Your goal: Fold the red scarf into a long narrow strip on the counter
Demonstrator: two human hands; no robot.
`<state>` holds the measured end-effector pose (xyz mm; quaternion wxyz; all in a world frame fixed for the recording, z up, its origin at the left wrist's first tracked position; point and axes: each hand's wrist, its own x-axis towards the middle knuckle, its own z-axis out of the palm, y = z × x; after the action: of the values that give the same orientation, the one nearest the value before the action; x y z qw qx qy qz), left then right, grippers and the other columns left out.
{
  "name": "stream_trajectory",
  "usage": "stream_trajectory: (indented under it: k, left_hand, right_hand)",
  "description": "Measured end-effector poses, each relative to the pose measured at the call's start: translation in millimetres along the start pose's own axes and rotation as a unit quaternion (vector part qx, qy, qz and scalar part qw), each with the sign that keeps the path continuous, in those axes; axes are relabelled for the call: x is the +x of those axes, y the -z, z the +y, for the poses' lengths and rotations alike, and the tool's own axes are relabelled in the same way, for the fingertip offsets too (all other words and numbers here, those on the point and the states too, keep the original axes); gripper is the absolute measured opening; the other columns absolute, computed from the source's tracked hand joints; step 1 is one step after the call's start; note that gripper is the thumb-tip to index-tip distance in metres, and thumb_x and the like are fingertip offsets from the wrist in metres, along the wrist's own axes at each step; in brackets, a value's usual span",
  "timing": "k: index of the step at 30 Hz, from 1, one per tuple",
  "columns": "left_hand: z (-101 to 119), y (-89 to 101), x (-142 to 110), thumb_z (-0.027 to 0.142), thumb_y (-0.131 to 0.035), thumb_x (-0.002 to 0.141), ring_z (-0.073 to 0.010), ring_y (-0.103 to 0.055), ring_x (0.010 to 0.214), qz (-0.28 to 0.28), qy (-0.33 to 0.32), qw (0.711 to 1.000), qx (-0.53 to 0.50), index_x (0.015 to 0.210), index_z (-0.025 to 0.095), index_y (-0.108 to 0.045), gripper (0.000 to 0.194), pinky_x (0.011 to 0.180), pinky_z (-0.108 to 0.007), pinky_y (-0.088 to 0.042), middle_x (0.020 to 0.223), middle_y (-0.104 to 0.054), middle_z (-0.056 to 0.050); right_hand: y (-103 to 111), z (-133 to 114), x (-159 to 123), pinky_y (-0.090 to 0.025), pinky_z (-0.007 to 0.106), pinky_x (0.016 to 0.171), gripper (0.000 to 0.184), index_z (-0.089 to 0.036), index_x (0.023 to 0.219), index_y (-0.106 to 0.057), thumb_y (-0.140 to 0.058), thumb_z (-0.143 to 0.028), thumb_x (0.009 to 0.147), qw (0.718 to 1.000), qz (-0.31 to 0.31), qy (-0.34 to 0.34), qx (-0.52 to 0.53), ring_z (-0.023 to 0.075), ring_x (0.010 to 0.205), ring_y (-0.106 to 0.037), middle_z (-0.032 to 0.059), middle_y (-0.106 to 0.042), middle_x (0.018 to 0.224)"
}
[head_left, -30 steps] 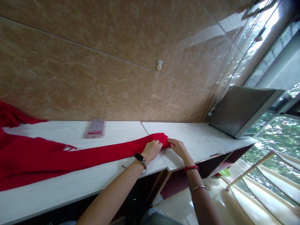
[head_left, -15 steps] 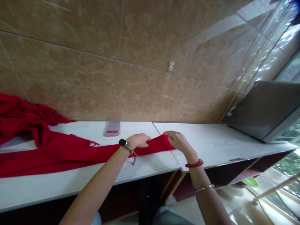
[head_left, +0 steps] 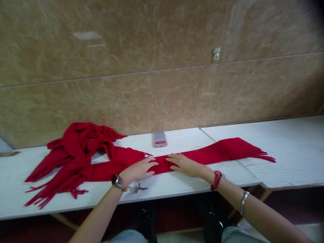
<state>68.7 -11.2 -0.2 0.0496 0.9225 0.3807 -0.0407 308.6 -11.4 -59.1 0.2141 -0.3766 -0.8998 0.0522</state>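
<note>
A long red scarf [head_left: 217, 151] lies stretched along the white bench top, folded into a narrow strip with its fringe at the right end. Flat on the middle of that strip rests my left hand [head_left: 139, 168], fingers extended. Just to its right, my right hand [head_left: 186, 164] also lies on the scarf with its fingers spread. More red fringed fabric [head_left: 83, 145] sits bunched in a heap at the left; whether it is one piece with the strip I cannot tell.
Behind the scarf, a phone [head_left: 159, 139] lies near the tiled wall [head_left: 162, 94]. The white bench top [head_left: 291, 148] runs along the wall, with a seam right of the middle. A small white fixture [head_left: 216, 54] is stuck on the wall. Dark shoes [head_left: 146, 217] show below the front edge.
My view has swung left. Both hands have moved left along the scarf, and my right hand has left the scarf's right end, which now lies loose with its fringe showing.
</note>
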Motion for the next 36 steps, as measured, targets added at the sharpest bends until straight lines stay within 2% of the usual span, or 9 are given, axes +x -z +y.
stream_trajectory:
  k: [4, 8, 13, 17, 21, 24, 26, 31, 36]
  left_hand:
    - [-14.0, 11.7, -18.7, 0.025, -0.055, 0.081, -0.0193, -0.032, 0.128, -0.01, 0.029, 0.999, -0.015, 0.126, 0.02, -0.046, 0.047, 0.104, -0.031, -0.027, 0.139, -0.037, -0.009]
    - [-33.7, 25.1, -29.5, 0.016, -0.062, 0.068, -0.02, -0.037, 0.123, -0.012, 0.039, 0.999, -0.027, 0.125, 0.021, -0.047, 0.058, 0.103, -0.03, -0.028, 0.137, -0.039, -0.007]
    - [-70.1, 24.9, -42.0, 0.001, -0.048, 0.059, -0.019, -0.051, 0.101, 0.034, 0.099, 0.994, -0.017, 0.099, 0.018, -0.057, 0.044, 0.091, -0.028, -0.039, 0.109, -0.054, -0.005]
    - [-87.0, 14.8, -53.9, 0.003, -0.048, 0.059, -0.0178, -0.053, 0.084, 0.06, 0.15, 0.987, -0.005, 0.087, 0.017, -0.054, 0.032, 0.078, -0.028, -0.044, 0.094, -0.051, -0.004]
    - [-91.9, 1.3, -70.7, 0.014, -0.056, 0.065, -0.02, -0.051, 0.094, 0.105, 0.153, 0.982, -0.02, 0.098, 0.016, -0.049, 0.033, 0.086, -0.031, -0.041, 0.101, -0.048, -0.006]
    - [-94.1, -7.8, -83.4, 0.028, -0.062, 0.068, -0.0225, -0.047, 0.108, 0.119, 0.152, 0.98, -0.053, 0.116, 0.016, -0.042, 0.053, 0.094, -0.034, -0.037, 0.116, -0.043, -0.009]
    - [-94.8, -12.1, -87.6, 0.031, -0.062, 0.07, -0.0227, -0.044, 0.113, 0.125, 0.144, 0.98, -0.06, 0.123, 0.016, -0.037, 0.061, 0.097, -0.034, -0.036, 0.122, -0.04, -0.011]
    - [-89.0, -15.1, -73.7, 0.014, -0.048, 0.076, -0.0199, -0.046, 0.111, 0.172, 0.092, 0.981, 0.003, 0.121, 0.018, -0.045, 0.046, 0.099, -0.034, -0.034, 0.119, -0.048, -0.008]
    - [-78.0, -13.8, -50.3, 0.003, -0.047, 0.066, -0.0193, -0.046, 0.113, 0.172, 0.033, 0.984, 0.036, 0.13, 0.023, -0.038, 0.068, 0.098, -0.032, -0.038, 0.127, -0.043, -0.005]
  right_hand:
    - [-4.1, -11.9, 24.9, -0.032, 0.044, 0.101, 0.043, -0.021, 0.127, -0.048, -0.047, -0.034, 0.086, 0.999, -0.041, 0.003, 0.024, 0.0259, 0.124, -0.039, 0.0111, -0.044, 0.134]
    - [-10.0, -31.3, 52.7, -0.034, 0.035, 0.101, 0.046, -0.02, 0.125, -0.051, -0.054, -0.036, 0.082, 0.995, -0.071, 0.054, 0.047, 0.0233, 0.121, -0.043, 0.0092, -0.048, 0.132]
    - [-23.2, -48.3, 70.0, -0.031, 0.037, 0.103, 0.053, -0.013, 0.13, -0.043, -0.048, -0.041, 0.085, 0.99, -0.088, 0.104, 0.026, 0.0242, 0.124, -0.038, 0.014, -0.044, 0.134]
    - [-35.2, -49.6, 69.2, -0.028, 0.041, 0.104, 0.045, -0.012, 0.132, -0.041, -0.038, -0.029, 0.09, 0.991, -0.05, 0.121, -0.018, 0.0222, 0.127, -0.034, 0.0147, -0.042, 0.136]
    - [-41.5, -47.5, 66.4, -0.031, 0.043, 0.102, 0.043, -0.012, 0.131, -0.042, -0.034, -0.028, 0.091, 0.99, -0.031, 0.129, -0.047, 0.0225, 0.125, -0.036, 0.0144, -0.043, 0.135]
    - [-41.6, -48.5, 65.6, -0.033, 0.042, 0.101, 0.042, -0.013, 0.13, -0.044, -0.034, -0.03, 0.092, 0.99, -0.018, 0.126, -0.056, 0.0223, 0.123, -0.04, 0.0143, -0.046, 0.133]
    - [-40.6, -50.3, 65.2, -0.033, 0.042, 0.101, 0.042, -0.013, 0.129, -0.045, -0.035, -0.029, 0.092, 0.99, -0.01, 0.126, -0.061, 0.0221, 0.122, -0.041, 0.0143, -0.047, 0.132]
    - [-39.2, -54.5, 64.2, -0.036, 0.04, 0.099, 0.039, -0.014, 0.126, -0.048, -0.038, -0.025, 0.09, 0.988, 0.009, 0.129, -0.081, 0.0217, 0.119, -0.045, 0.0133, -0.051, 0.128]
    - [-40.9, -55.9, 64.0, -0.04, 0.04, 0.096, 0.036, -0.017, 0.124, -0.051, -0.04, -0.022, 0.09, 0.988, 0.041, 0.123, -0.083, 0.0213, 0.114, -0.05, 0.0116, -0.055, 0.124]
